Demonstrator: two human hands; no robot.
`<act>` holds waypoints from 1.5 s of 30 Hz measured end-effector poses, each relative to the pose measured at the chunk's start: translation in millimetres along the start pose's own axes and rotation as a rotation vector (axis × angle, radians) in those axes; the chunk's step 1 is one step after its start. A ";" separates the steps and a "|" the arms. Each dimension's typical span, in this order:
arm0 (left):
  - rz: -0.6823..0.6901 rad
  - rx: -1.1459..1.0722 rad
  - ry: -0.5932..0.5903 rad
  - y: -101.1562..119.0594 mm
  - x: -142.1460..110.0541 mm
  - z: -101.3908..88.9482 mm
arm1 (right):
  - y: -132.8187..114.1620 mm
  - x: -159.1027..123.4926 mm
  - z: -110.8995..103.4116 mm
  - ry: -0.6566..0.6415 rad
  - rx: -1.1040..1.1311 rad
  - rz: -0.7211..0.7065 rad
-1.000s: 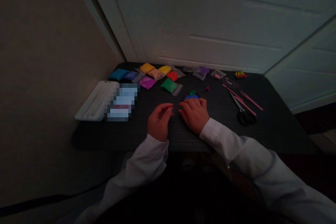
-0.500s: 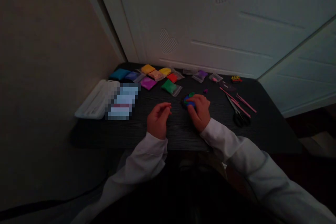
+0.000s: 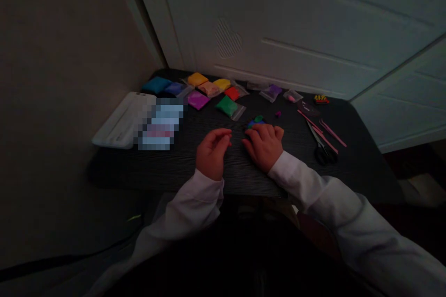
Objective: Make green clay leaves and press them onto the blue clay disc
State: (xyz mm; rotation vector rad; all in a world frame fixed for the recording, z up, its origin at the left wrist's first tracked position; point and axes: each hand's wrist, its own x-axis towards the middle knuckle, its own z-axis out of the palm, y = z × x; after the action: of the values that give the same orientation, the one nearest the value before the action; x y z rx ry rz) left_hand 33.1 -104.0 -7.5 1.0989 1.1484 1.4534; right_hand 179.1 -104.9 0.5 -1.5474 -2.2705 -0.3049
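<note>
My left hand [image 3: 211, 154] is closed in a pinch above the dark table. A tiny red bit of modelling clay [image 3: 230, 138] shows at its fingertips. To its right, my right hand [image 3: 265, 147] lies low over the table, palm down with its fingers apart. Just beyond those fingers sits a small round clay figure [image 3: 255, 123], blue and green with a dark rim. The fingers hide its near side, and I cannot tell whether they touch it. A small purple clay piece [image 3: 278, 114] lies farther back.
Along the back lie several bags of coloured clay, among them a green bag [image 3: 227, 106] and a magenta bag [image 3: 198, 100]. A white case [image 3: 120, 123] and a blurred-out screen [image 3: 162, 123] are at left. Scissors [image 3: 324, 151] and pink tools [image 3: 332, 132] lie at right.
My right hand has drawn back toward me from the blue and green clay figure, its fingers spreading. My left hand keeps its pinch. The whole view has shifted slightly.
</note>
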 end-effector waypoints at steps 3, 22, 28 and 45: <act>0.003 0.005 0.004 2.5 0.4 0.7 | -1.6 0.2 -0.6 -0.017 -0.007 0.022; -0.034 0.028 -0.016 -0.4 0.3 -1.9 | 8.5 3.1 1.3 0.026 0.013 0.159; -0.016 0.032 0.016 -2.3 1.2 -0.2 | 4.2 4.0 1.9 -0.014 -0.053 0.175; 0.068 -0.003 0.100 -3.8 2.1 -1.1 | 4.4 2.7 3.4 -0.007 -0.060 0.166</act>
State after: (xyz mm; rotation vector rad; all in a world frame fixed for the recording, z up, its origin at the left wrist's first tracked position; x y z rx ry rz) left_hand 32.3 -101.6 -11.3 1.0831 1.1882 1.5767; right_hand 181.7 -99.7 -1.5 -1.7577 -2.1387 -0.3246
